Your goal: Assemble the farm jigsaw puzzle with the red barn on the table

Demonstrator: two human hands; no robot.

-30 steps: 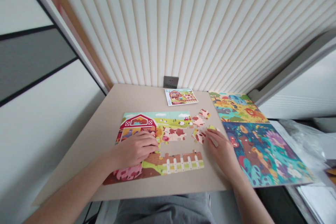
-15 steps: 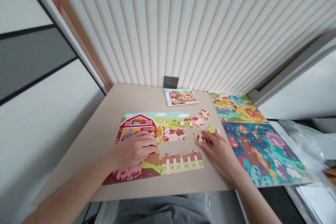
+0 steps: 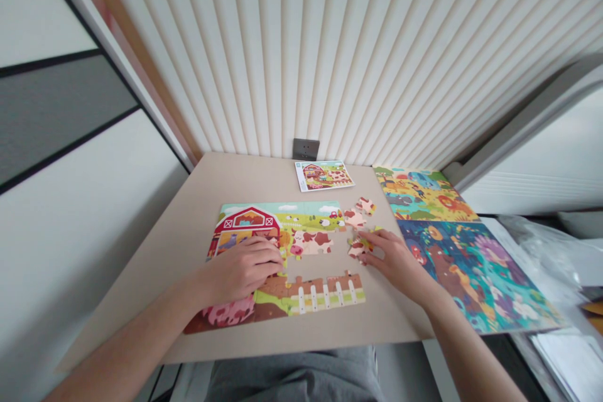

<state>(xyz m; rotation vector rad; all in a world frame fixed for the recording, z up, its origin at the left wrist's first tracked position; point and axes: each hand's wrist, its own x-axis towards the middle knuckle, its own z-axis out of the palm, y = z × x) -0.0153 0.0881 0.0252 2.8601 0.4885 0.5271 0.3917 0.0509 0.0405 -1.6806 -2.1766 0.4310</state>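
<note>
A partly assembled farm puzzle (image 3: 264, 226) with a red barn, cows and a white fence lies on the beige table (image 3: 249, 179). My left hand (image 3: 242, 269) rests flat on its left middle part, fingers slightly curled. My right hand (image 3: 394, 256) lies just right of the puzzle, its fingertips on a loose cow-patterned piece (image 3: 357, 247) beside the gap in the picture. Two more loose pieces (image 3: 360, 211) sit a little farther back.
A small reference picture card (image 3: 324, 174) lies near the wall socket (image 3: 305, 149). Two finished colourful puzzles (image 3: 452, 245) cover the table's right side and overhang its edge. A ribbed white wall stands behind; clutter in plastic sits at far right.
My right hand has slid left and slightly forward, pushing the loose cow piece toward the gap. My left hand has stayed on the puzzle.
</note>
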